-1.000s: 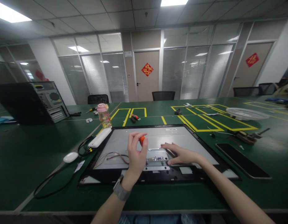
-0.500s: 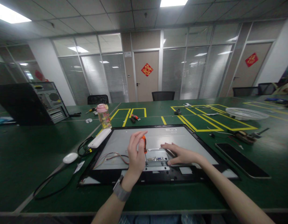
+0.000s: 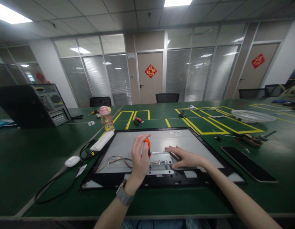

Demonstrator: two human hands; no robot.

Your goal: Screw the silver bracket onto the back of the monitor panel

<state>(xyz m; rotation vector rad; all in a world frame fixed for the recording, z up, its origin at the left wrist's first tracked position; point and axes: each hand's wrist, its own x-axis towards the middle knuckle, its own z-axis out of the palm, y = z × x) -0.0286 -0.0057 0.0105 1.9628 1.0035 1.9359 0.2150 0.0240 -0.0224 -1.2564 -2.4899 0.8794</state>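
The screwdriver [image 3: 148, 147] has an orange handle, black toward its lower end, and a thin shaft. It stands over the left end of a silver metal plate [image 3: 159, 156] on a screen panel [image 3: 159, 136] with a grey back and black frame. The left hand [image 3: 139, 154] grips the handle; the right hand [image 3: 184, 157] lies with fingers spread on the plate's right end, grasping nothing visible. The panel lies flat on a green table [image 3: 209, 202] marked with yellow tape; on the far side are chairs, a door [image 3: 151, 90] and glass walls with blinds. The screwdriver's long axis is nearly upright, top leaning slightly left, shaft downward; whether its tip touches is unclear. The panel's long axis runs left to right.
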